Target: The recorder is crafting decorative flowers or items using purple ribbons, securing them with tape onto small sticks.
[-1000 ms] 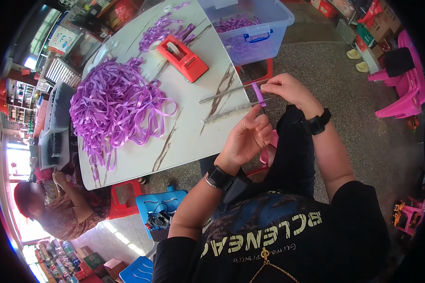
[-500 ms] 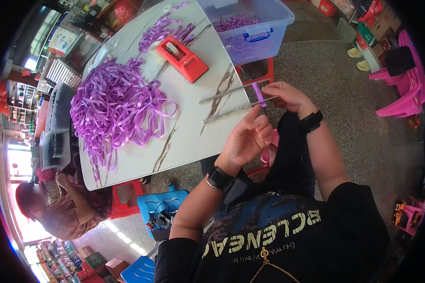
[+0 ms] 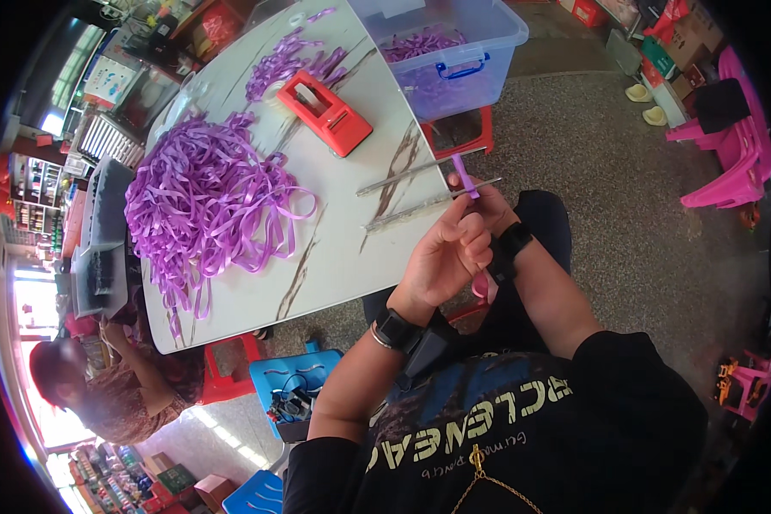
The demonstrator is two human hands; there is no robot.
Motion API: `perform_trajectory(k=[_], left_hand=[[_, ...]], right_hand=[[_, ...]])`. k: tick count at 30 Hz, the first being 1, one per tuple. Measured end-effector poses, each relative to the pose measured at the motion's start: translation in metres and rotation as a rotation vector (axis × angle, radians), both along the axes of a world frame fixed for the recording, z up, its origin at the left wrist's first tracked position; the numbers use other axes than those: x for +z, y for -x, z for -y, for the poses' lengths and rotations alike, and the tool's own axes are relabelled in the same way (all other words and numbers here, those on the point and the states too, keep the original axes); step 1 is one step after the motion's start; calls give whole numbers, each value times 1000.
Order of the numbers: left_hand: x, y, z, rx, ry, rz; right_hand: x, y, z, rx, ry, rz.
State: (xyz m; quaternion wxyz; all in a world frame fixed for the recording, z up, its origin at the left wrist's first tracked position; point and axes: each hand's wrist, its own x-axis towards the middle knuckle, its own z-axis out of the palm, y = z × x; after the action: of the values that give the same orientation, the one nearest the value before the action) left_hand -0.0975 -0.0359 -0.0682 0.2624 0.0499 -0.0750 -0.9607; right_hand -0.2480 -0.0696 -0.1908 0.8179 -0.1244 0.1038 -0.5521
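Observation:
Two thin metal rods jut from the tabletop past its right edge. A short band of purple ribbon lies across both near their ends. My left hand is closed, its index fingertip and thumb against the ribbon's lower end and the other fingers curled. Just beyond it, my right hand has its fingers at the ribbon by the rods; my left hand partly covers it. On the table, left of the rods, is a large tangled heap of purple ribbon.
A red tape dispenser stands on the marbled table, near a smaller ribbon pile. A clear plastic bin with ribbon sits on a red stool at the right. Blue chair lower left; another person sits at far left.
My right hand has moved left and nearer, from the rod ends to beside my left hand. The left hand has hardly moved. The ribbon band still lies across the rods.

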Motion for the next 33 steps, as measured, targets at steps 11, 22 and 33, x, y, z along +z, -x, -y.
perform_trajectory(k=[11,22,33], left_hand=[[2,3,0,-8,6,7],[3,2,-2,-2,8,49],[-1,-2,0,8,1,30]], right_hand=[[-7,7,3,120,24,-14],[34,16,8,37,-56,-564],[139,8,-20,-244,234,-1952]])
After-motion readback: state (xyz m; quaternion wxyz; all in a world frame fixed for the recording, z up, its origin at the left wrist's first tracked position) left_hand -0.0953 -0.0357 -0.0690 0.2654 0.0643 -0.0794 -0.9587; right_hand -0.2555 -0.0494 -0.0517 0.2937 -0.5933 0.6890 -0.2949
